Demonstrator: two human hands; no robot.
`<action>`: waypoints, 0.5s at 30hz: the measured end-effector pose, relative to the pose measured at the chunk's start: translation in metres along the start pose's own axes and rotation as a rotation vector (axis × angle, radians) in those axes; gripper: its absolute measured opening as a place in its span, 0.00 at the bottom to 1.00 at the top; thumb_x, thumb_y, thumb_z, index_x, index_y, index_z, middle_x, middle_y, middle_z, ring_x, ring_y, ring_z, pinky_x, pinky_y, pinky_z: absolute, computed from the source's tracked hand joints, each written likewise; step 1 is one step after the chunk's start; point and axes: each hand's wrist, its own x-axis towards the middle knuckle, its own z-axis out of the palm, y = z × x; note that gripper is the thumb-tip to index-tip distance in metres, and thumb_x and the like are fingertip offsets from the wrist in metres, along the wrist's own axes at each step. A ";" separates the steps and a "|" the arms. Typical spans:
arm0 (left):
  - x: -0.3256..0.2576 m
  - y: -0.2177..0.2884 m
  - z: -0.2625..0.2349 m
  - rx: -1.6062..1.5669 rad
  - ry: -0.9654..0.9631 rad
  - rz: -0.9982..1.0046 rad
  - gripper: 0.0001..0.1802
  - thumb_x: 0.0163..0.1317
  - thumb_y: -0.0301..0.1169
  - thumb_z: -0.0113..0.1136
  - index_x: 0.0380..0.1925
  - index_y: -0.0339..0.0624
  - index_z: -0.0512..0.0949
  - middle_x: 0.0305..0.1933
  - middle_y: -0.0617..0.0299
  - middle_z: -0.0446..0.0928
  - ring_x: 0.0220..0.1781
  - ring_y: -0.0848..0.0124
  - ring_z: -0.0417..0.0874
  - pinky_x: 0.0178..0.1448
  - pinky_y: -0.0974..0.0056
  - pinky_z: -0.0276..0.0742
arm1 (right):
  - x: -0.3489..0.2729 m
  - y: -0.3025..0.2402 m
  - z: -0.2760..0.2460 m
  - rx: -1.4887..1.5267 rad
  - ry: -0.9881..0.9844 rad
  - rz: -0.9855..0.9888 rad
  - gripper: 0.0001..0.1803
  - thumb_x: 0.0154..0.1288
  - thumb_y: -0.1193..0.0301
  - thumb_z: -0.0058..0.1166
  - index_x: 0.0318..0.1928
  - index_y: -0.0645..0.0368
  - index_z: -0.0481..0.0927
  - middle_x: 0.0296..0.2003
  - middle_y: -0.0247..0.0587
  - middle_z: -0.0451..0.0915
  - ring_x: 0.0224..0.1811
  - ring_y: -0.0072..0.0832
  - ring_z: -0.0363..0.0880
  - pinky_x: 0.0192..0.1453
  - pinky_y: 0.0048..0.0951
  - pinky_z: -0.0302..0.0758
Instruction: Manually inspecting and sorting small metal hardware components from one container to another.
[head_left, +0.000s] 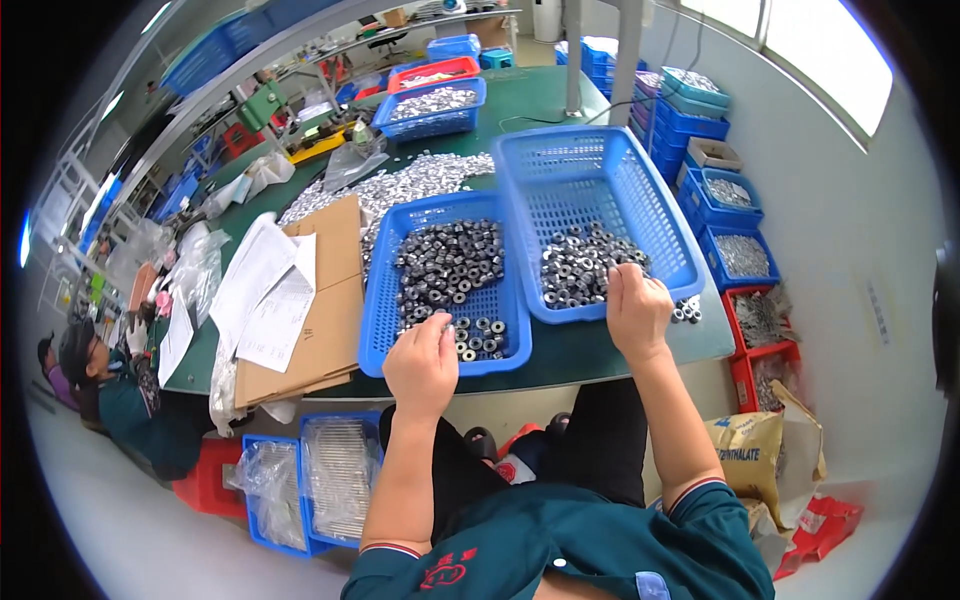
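Observation:
Two blue plastic baskets stand side by side at the table's near edge. The left basket (pixel 372 315) holds a heap of dark, ring-shaped metal parts (pixel 450 255), with lighter-faced rings at its front. My left hand (pixel 422 366) is above that basket's near left corner, fingers closed in a pinch. More dark metal rings (pixel 585 262) lie in the near half of the larger right basket (pixel 650 195). Over that basket's front right part is my right hand (pixel 640 310), its fingers also pinched together. Whatever either hand holds is hidden by the fingers.
Cardboard (pixel 335 250) with papers (pixel 270 310) lies left of the baskets. Behind them spreads a pile of small silvery parts (pixel 420 178). A few rings (pixel 687 310) sit beside the right basket. Stacked bins (pixel 735 250) line the right wall. A co-worker (pixel 130 390) sits at the left.

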 end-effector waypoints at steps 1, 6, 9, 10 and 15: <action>0.000 -0.001 0.000 0.002 0.004 0.005 0.08 0.57 0.28 0.61 0.38 0.44 0.81 0.34 0.60 0.82 0.35 0.60 0.83 0.39 0.59 0.77 | -0.001 0.000 0.001 -0.024 -0.008 -0.006 0.07 0.65 0.71 0.53 0.30 0.56 0.73 0.16 0.42 0.74 0.20 0.41 0.76 0.30 0.39 0.71; 0.004 -0.002 -0.003 0.022 0.001 -0.012 0.07 0.57 0.29 0.59 0.36 0.45 0.79 0.31 0.60 0.82 0.33 0.61 0.83 0.37 0.59 0.77 | -0.003 -0.007 0.001 -0.079 0.016 -0.003 0.07 0.66 0.70 0.53 0.30 0.55 0.73 0.16 0.41 0.73 0.20 0.41 0.76 0.29 0.39 0.70; 0.004 -0.003 -0.003 0.026 0.019 -0.003 0.07 0.57 0.29 0.59 0.36 0.45 0.79 0.30 0.61 0.81 0.33 0.62 0.83 0.37 0.60 0.77 | -0.009 -0.010 -0.001 -0.116 -0.010 0.035 0.07 0.67 0.70 0.53 0.30 0.55 0.74 0.16 0.40 0.74 0.20 0.38 0.76 0.29 0.38 0.71; 0.004 -0.003 -0.003 0.023 0.018 -0.005 0.07 0.57 0.29 0.59 0.36 0.45 0.79 0.30 0.61 0.81 0.33 0.62 0.83 0.36 0.60 0.77 | -0.009 -0.012 -0.004 -0.125 -0.019 0.047 0.07 0.67 0.70 0.53 0.31 0.56 0.74 0.17 0.41 0.74 0.21 0.38 0.77 0.31 0.38 0.72; 0.004 -0.002 -0.002 -0.008 0.039 0.000 0.06 0.57 0.28 0.59 0.36 0.44 0.78 0.29 0.60 0.81 0.32 0.61 0.82 0.36 0.59 0.77 | -0.015 -0.010 -0.012 -0.154 -0.032 0.074 0.06 0.68 0.69 0.51 0.33 0.56 0.75 0.20 0.44 0.77 0.22 0.45 0.76 0.30 0.41 0.72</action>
